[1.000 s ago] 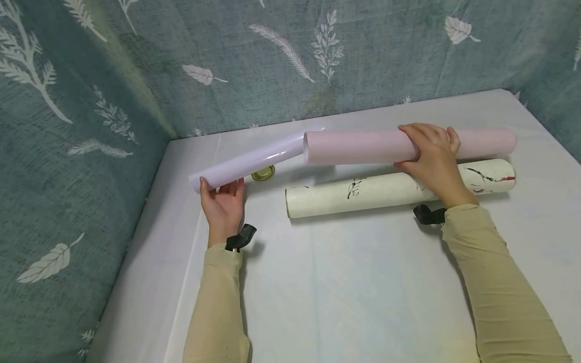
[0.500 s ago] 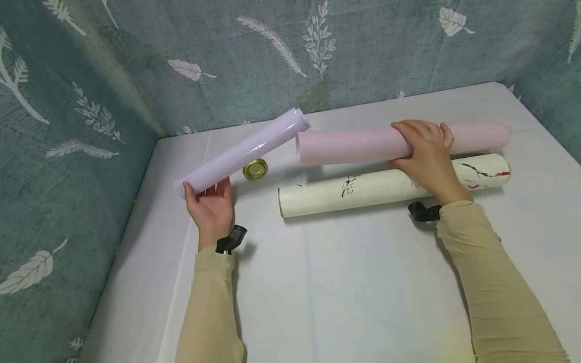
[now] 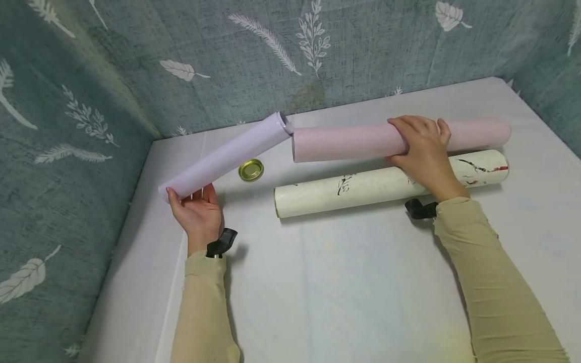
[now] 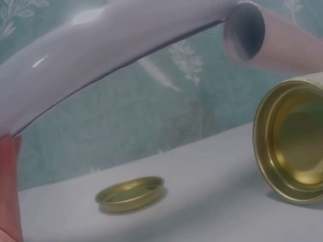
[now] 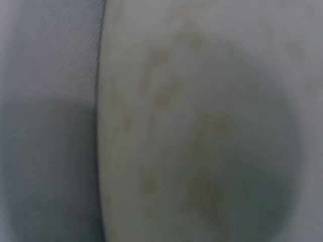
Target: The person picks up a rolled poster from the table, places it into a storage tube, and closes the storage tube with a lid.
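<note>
My left hand [image 3: 201,217] holds the near end of a glossy pale-lavender rolled sheet [image 3: 231,153] between thumb and fingers. The sheet slants up to the right, its open far end beside the left end of a pink roll [image 3: 347,143]. My right hand [image 3: 427,159] grips that pink roll from above, around its middle. Below it a cream cardboard tube [image 3: 313,199] with dark brush marks and red touches lies on the table. In the left wrist view the tube's end shows a recessed gold metal base [image 4: 303,146]. The right wrist view holds only a blurred close-up of the tube [image 5: 166,126].
A round gold lid [image 3: 251,170] lies on the white-covered table [image 3: 354,292], between my left hand and the tube. Green cloth [image 3: 190,40] with white leaf prints hangs behind and at both sides. Each wrist carries a small black mount [image 3: 221,243].
My left hand has drawn the lavender sheet leftward and nearer, so its far end has come out from behind the pink roll. The right hand keeps its grip; the head view has shifted slightly.
</note>
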`<action>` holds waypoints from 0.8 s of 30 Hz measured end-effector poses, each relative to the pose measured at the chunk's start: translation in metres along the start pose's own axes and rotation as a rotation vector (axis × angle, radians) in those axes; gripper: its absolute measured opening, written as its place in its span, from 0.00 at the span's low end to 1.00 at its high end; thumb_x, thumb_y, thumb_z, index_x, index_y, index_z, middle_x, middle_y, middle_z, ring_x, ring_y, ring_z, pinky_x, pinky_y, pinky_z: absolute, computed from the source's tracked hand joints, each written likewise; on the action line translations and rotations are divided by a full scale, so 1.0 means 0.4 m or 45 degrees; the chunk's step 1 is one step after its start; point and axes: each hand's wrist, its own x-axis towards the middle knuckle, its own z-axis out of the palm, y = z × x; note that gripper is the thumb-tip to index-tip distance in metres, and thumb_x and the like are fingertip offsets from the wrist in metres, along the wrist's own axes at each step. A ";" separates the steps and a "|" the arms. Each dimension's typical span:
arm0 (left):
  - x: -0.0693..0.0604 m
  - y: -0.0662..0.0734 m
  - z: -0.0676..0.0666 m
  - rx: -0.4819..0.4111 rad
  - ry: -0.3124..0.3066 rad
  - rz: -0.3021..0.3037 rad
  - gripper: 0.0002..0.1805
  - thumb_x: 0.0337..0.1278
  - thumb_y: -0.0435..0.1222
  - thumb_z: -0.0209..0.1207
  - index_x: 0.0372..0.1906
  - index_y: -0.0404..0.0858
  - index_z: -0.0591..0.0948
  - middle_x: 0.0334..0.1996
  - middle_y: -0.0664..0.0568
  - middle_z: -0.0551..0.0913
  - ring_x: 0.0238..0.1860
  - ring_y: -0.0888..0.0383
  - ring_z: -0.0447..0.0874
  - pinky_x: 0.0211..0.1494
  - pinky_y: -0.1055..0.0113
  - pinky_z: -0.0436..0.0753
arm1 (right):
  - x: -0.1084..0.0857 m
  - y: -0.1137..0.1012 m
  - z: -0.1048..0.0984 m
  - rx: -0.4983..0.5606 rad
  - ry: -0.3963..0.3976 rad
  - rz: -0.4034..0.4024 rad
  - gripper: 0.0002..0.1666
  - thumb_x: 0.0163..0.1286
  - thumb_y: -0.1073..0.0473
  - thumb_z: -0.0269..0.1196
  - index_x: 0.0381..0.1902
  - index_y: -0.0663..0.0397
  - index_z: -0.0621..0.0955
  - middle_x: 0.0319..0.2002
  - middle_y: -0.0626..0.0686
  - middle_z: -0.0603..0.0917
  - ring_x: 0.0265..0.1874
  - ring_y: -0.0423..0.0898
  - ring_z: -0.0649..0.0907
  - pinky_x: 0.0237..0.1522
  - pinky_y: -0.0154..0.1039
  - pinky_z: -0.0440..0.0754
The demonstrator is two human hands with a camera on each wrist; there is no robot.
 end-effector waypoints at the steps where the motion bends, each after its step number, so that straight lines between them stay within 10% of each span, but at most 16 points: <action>1: -0.001 0.002 -0.001 -0.005 0.003 -0.006 0.30 0.54 0.52 0.55 0.59 0.46 0.63 0.50 0.46 0.72 0.52 0.51 0.73 0.48 0.60 0.76 | 0.002 -0.001 -0.001 -0.001 0.000 0.001 0.42 0.44 0.58 0.73 0.60 0.46 0.70 0.58 0.52 0.69 0.59 0.51 0.60 0.60 0.48 0.31; 13: 0.004 0.007 -0.006 0.063 -0.013 0.017 0.30 0.53 0.51 0.57 0.58 0.44 0.63 0.45 0.45 0.74 0.34 0.48 0.78 0.39 0.59 0.79 | -0.001 -0.002 0.000 0.009 0.044 -0.003 0.41 0.43 0.58 0.73 0.58 0.47 0.71 0.57 0.52 0.70 0.59 0.50 0.62 0.61 0.47 0.32; 24: 0.011 0.009 -0.010 0.116 -0.042 -0.009 0.30 0.51 0.50 0.59 0.56 0.43 0.64 0.42 0.45 0.74 0.38 0.48 0.77 0.41 0.58 0.78 | -0.002 -0.002 -0.001 0.010 0.045 -0.005 0.42 0.42 0.59 0.74 0.58 0.48 0.71 0.57 0.53 0.70 0.59 0.52 0.62 0.61 0.48 0.33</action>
